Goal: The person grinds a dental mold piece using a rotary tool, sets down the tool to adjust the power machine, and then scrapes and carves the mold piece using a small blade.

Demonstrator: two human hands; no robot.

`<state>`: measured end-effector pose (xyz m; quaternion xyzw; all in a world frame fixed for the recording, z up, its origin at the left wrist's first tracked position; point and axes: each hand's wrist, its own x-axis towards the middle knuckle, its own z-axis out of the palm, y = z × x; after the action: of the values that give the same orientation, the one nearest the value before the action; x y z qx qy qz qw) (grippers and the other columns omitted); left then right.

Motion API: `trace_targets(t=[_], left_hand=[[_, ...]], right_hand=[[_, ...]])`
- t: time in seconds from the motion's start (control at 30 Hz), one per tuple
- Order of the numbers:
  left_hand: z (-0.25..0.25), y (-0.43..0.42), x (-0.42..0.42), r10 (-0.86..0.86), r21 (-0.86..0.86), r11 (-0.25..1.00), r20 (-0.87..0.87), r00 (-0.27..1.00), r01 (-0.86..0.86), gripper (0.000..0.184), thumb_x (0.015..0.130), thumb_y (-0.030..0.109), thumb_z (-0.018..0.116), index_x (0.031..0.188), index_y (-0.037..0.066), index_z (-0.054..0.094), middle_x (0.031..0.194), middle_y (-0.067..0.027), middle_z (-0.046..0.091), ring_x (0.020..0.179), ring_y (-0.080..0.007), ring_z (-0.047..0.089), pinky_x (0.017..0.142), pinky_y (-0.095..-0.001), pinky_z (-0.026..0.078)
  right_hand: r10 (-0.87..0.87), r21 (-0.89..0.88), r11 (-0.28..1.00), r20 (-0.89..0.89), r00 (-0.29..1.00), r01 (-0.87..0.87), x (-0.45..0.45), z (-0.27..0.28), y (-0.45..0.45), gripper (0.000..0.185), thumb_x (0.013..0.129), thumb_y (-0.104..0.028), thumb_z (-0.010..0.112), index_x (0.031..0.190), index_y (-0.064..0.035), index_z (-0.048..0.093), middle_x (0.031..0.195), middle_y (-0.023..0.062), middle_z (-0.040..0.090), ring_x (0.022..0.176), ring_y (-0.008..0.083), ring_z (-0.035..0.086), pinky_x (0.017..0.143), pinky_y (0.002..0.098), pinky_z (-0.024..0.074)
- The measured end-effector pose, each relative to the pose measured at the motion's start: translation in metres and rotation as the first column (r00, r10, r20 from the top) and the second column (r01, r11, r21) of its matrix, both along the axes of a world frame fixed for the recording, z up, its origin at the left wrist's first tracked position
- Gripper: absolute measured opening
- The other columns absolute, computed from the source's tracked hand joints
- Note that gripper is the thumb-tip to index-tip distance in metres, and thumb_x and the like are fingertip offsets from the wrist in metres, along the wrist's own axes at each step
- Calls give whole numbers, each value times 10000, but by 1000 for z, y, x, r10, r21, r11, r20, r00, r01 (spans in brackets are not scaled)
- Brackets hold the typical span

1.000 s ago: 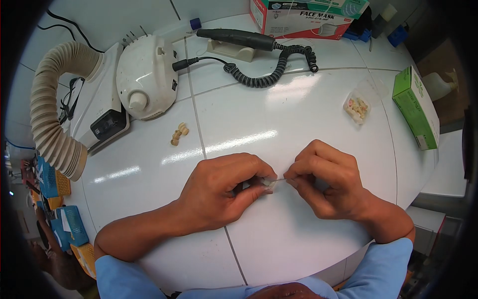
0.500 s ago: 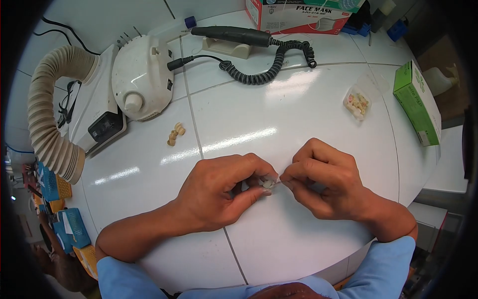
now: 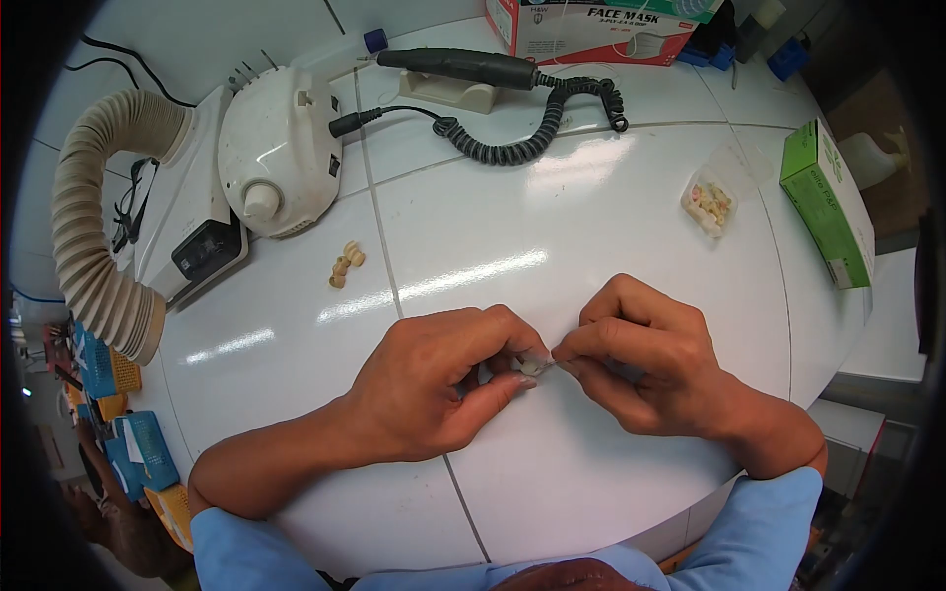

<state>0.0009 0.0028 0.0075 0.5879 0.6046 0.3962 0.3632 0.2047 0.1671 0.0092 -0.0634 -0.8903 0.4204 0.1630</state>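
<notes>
My left hand (image 3: 443,379) is closed, pinching a small whitish tooth-like piece (image 3: 533,367) between thumb and fingers. Much of that piece is covered by the fingertips. Just to its right, my right hand (image 3: 645,360) is closed in a pinch, its fingertips almost touching the piece. A thin sliver seems to show between the two sets of fingertips, too small to name. Both hands hover low over the white table (image 3: 581,483). Beyond my left hand lies a short row of cream tooth-like pieces (image 3: 346,264).
A white drill control box (image 3: 281,148) and ribbed hose (image 3: 84,217) stand at left. The black handpiece (image 3: 458,69) rests on a cradle, its coiled cord nearby. At right are a clear container of tooth-like pieces (image 3: 709,205) and a green box (image 3: 826,202). A face mask box (image 3: 601,32) is behind.
Both hands stay in nearly the same place. The fingertips and the whitish piece have shifted only slightly; the view has moved a touch.
</notes>
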Motion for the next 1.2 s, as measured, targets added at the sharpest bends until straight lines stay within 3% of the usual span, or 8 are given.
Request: trace_targets(t=[0.57, 1.2], left_hand=[[-3, -1, -1, -51, 35, 998, -76, 996, 54, 249, 870, -57, 799, 1103, 10, 738, 1058, -95, 772, 785, -165, 745, 615, -272, 586], [-4, -1, -1, -57, 63, 996, -86, 995, 63, 243, 876, -56, 801, 1095, 6, 715, 1060, -101, 764, 769, -174, 738, 608, -279, 579]], right_hand=[[3, 7, 1000, 8, 1000, -3, 0, 1, 1, 224, 814, 78, 800, 1004, -39, 791, 893, 57, 605, 690, 181, 630, 583, 331, 504], [-10, 3, 1000, 6, 1000, 10, 0, 0, 0, 203, 806, 72, 809, 979, -34, 797, 860, 52, 611, 667, 172, 627, 564, 328, 502]])
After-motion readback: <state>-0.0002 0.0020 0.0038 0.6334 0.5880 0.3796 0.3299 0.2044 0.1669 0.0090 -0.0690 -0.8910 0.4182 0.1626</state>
